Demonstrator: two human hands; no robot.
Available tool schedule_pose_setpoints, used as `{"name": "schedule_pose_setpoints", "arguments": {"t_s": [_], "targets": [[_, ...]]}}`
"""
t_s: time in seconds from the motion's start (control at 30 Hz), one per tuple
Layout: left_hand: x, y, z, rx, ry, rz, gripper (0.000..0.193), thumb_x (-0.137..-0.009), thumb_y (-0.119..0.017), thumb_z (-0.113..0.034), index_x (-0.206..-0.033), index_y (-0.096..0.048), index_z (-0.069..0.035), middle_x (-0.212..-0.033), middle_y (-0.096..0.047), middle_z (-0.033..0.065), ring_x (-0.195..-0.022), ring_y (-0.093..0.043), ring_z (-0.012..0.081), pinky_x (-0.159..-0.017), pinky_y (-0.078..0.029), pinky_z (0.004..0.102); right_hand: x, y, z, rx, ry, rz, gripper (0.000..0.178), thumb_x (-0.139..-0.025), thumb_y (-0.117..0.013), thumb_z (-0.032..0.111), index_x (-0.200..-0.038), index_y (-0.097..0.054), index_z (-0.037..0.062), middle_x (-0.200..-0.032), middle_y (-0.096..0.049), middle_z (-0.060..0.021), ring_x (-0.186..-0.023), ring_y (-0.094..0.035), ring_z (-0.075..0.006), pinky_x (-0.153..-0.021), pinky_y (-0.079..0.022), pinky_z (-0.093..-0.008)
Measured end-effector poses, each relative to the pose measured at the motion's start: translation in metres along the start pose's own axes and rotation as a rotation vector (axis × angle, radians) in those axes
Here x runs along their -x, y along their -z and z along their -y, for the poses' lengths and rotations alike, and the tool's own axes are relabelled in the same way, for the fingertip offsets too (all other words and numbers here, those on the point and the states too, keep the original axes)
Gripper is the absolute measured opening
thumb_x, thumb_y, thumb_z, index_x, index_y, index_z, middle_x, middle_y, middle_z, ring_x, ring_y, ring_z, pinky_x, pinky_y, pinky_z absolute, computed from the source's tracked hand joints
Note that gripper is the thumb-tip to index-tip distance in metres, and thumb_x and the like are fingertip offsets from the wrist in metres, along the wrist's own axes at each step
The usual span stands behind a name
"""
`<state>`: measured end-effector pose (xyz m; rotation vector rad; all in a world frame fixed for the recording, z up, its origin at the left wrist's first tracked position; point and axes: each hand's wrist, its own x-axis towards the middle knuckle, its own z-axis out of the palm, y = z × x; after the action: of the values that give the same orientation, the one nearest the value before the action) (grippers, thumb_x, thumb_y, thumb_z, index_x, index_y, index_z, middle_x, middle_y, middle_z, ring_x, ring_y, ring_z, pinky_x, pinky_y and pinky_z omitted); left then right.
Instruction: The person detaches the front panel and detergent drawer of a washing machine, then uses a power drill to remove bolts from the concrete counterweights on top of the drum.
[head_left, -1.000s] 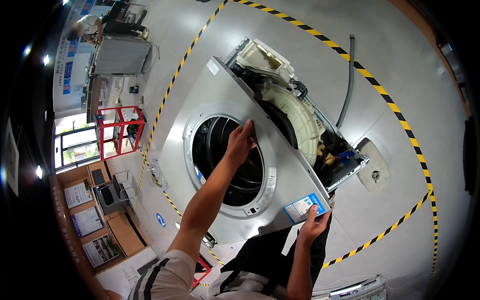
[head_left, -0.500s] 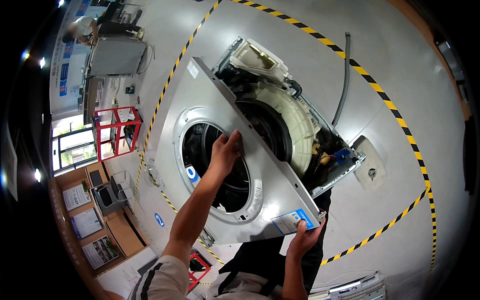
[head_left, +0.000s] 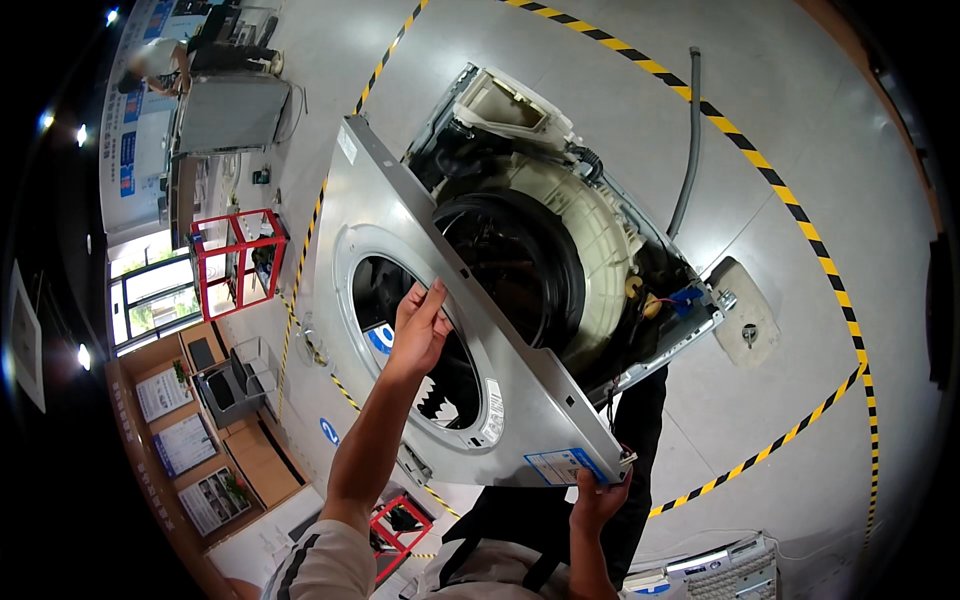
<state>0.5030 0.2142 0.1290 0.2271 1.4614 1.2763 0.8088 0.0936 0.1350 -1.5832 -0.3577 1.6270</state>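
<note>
I hold the silver-grey front panel of a front-loading washing machine, tilted and apart from the body over most of its length. My left hand is closed around the right rim of its round door opening. My right hand grips the lower right corner, beside a blue-and-white label; its fingertips are partly hidden behind the panel. Beyond the panel stands the opened washing machine, with its cream tub, black rubber door seal and detergent drawer housing. Thin wires hang near the panel's lower corner.
A grey hose and a pale weight-like block lie on the floor to the right. Yellow-black tape marks the floor. At left stand a red frame and, farther off, a person at a grey cabinet.
The panel has moved left, away from the machine body, with both hands still on it. More of the black door seal and the tub now shows.
</note>
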Motion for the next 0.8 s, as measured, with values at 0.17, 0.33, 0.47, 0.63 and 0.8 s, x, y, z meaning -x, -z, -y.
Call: {"name": "schedule_pose_setpoints", "arguments": {"t_s": [0.17, 0.33, 0.47, 0.63, 0.8], "targets": [[0.006, 0.016, -0.001, 0.033, -0.007, 0.026, 0.016, -0.095, -0.046, -0.018, -0.102, -0.054, -0.005, -0.098, -0.062, 0.0049, -0.089, -0.060, 0.0128, -0.078, -0.048, 0.0274, 0.007, 0.003, 0.001, 0.068, 0.041, 0.047, 0.058, -0.073, -0.075, 0.018, -0.118, -0.043, 0.0002, -0.107, -0.052, -0.0087, -0.099, -0.052, -0.0158, -0.089, -0.042, -0.0309], [-0.004, -0.008, 0.003, -0.135, -0.035, -0.185, 0.011, -0.091, -0.056, -0.019, -0.082, -0.051, -0.013, -0.065, -0.054, -0.0053, -0.049, -0.047, 0.0011, -0.043, -0.034, 0.0156, 0.001, 0.000, 0.004, -0.028, 0.003, 0.006, 0.064, -0.070, -0.078, 0.018, -0.120, -0.042, -0.0001, -0.110, -0.052, -0.0098, -0.101, -0.053, -0.0169, -0.088, -0.044, -0.0317], [0.013, -0.006, -0.006, -0.141, -0.017, -0.115, 0.007, -0.093, -0.052, -0.018, -0.091, -0.052, -0.012, -0.078, -0.058, -0.0029, -0.058, -0.049, 0.0006, -0.045, -0.035, 0.0150, 0.005, 0.010, 0.008, -0.023, -0.040, 0.112, 0.054, -0.072, -0.076, 0.013, -0.115, -0.045, 0.0025, -0.102, -0.052, -0.0061, -0.092, -0.052, -0.0123, -0.081, -0.043, -0.0265], [0.013, -0.016, -0.011, -0.053, -0.016, -0.126, 0.011, -0.094, -0.048, -0.016, -0.097, -0.052, -0.006, -0.098, -0.060, 0.0038, -0.090, -0.058, 0.0116, -0.083, -0.046, 0.0272, 0.004, 0.016, 0.011, -0.039, 0.061, 0.107, 0.054, -0.075, -0.072, 0.011, -0.117, -0.041, -0.0005, -0.103, -0.050, -0.0063, -0.095, -0.050, -0.0116, -0.086, -0.040, -0.0264], [0.013, -0.015, -0.014, -0.064, 0.011, -0.107, 0.012, -0.094, -0.049, -0.018, -0.096, -0.052, -0.006, -0.097, -0.061, 0.0037, -0.090, -0.058, 0.0119, -0.083, -0.047, 0.0285, -0.001, 0.012, 0.024, -0.033, 0.118, 0.123, 0.051, -0.079, -0.069, 0.016, -0.118, -0.041, -0.0026, -0.100, -0.052, -0.0073, -0.092, -0.052, -0.0116, -0.085, -0.041, -0.0263]]}}
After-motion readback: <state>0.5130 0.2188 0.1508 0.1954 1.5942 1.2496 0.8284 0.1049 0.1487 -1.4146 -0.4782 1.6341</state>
